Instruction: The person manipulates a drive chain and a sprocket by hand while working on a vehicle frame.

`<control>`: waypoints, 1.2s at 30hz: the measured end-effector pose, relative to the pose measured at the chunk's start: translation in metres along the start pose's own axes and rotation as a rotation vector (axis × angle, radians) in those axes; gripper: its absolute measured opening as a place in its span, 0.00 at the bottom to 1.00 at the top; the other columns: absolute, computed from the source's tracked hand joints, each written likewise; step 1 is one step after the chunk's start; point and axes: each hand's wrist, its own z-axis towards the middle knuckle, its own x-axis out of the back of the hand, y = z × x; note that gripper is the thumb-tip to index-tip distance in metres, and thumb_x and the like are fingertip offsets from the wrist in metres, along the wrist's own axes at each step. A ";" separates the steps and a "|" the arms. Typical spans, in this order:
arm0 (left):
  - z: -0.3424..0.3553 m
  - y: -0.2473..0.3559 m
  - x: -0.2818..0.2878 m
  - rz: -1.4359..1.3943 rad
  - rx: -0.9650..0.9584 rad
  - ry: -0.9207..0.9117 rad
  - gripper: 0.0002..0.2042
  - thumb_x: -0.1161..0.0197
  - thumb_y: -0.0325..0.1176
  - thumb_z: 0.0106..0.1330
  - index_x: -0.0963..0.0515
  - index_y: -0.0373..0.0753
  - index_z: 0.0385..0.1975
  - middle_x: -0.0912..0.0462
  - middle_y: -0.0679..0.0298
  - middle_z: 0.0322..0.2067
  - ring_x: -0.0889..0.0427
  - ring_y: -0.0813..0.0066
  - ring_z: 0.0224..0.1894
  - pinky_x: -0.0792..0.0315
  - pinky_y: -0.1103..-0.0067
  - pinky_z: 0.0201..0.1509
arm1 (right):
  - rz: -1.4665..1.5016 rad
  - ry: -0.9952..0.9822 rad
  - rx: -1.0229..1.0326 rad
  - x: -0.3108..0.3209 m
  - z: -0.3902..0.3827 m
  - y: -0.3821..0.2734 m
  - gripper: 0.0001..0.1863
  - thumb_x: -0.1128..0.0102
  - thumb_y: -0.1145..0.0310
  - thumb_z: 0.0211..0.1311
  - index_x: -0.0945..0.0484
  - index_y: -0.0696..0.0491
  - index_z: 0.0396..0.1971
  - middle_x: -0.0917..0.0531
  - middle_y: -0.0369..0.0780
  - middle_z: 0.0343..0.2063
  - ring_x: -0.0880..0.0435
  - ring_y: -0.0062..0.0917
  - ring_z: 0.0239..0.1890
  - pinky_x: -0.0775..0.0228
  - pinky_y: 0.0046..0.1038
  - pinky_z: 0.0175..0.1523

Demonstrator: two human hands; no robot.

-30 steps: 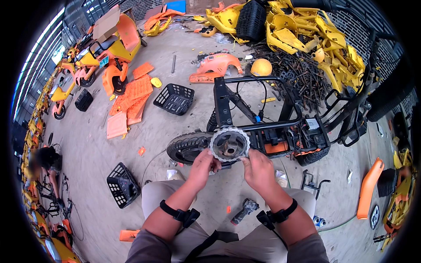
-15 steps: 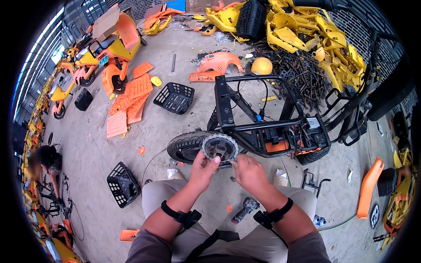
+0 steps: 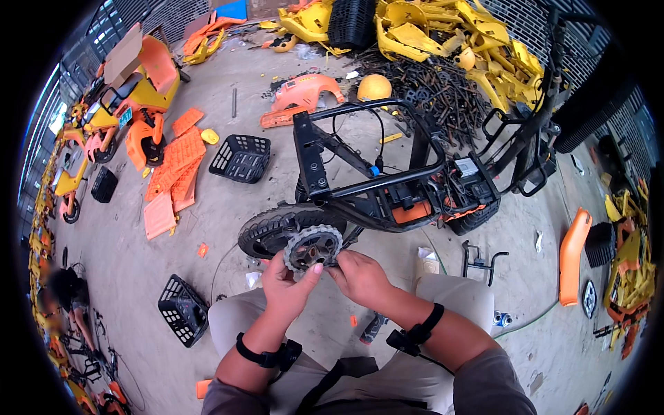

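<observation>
A grey chainwheel [image 3: 313, 247] with a toothed rim and a dark metal centre is raised in front of my knees. My left hand [image 3: 289, 285] is wrapped round its lower left side, thumb lying near the hub. Close against the lower right rim, my right hand [image 3: 364, 279] has its fingers pressed together; whatever is between them is hidden. Just behind the chainwheel are a black tyre [image 3: 261, 234] and the bare black frame [image 3: 373, 187] of a stripped scooter. A cordless power tool [image 3: 374, 328] lies on the floor between my legs, partly covered by my right arm.
Black baskets stand to the left, one [image 3: 183, 311] near and one [image 3: 240, 159] farther off. Orange panels [image 3: 176, 166] lie beyond. A heap of yellow shells [image 3: 443, 34] and dark metal parts [image 3: 443, 104] fills the back. Another person [image 3: 68, 287] crouches at far left.
The chainwheel has tilted and turned slightly in my hands. My view has shifted, so the surroundings sit farther left. Both hands keep their places at the chainwheel.
</observation>
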 end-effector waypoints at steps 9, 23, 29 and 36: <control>0.006 0.006 -0.016 0.560 -0.110 -0.110 0.15 0.24 0.30 0.54 0.20 0.33 0.39 0.16 0.57 0.34 0.16 0.66 0.36 0.24 0.75 0.43 | 0.080 -0.290 -0.351 0.021 -0.011 0.022 0.43 0.31 0.58 0.57 0.44 0.60 0.66 0.26 0.55 0.55 0.25 0.49 0.58 0.34 0.43 0.63; 0.009 -0.023 -0.026 0.744 -0.166 -0.312 0.14 0.27 0.29 0.50 0.20 0.34 0.37 0.17 0.55 0.33 0.17 0.56 0.37 0.25 0.70 0.42 | 0.071 -0.267 -0.201 0.035 0.003 0.026 0.38 0.40 0.79 0.48 0.37 0.54 0.65 0.27 0.51 0.58 0.26 0.49 0.58 0.34 0.43 0.63; 0.016 -0.010 -0.020 0.518 0.025 -0.252 0.13 0.26 0.28 0.54 0.20 0.34 0.38 0.17 0.64 0.32 0.20 0.77 0.34 0.26 0.77 0.39 | 0.393 -0.375 -0.304 0.053 0.032 0.006 0.39 0.40 0.80 0.50 0.39 0.55 0.66 0.28 0.52 0.59 0.27 0.48 0.60 0.34 0.39 0.65; 0.015 -0.020 -0.003 0.232 0.214 -0.151 0.13 0.26 0.29 0.58 0.19 0.35 0.41 0.17 0.68 0.34 0.23 0.85 0.37 0.26 0.81 0.41 | 0.579 -0.375 -0.300 0.050 0.045 0.002 0.38 0.36 0.75 0.55 0.39 0.54 0.67 0.31 0.52 0.63 0.31 0.47 0.66 0.37 0.38 0.68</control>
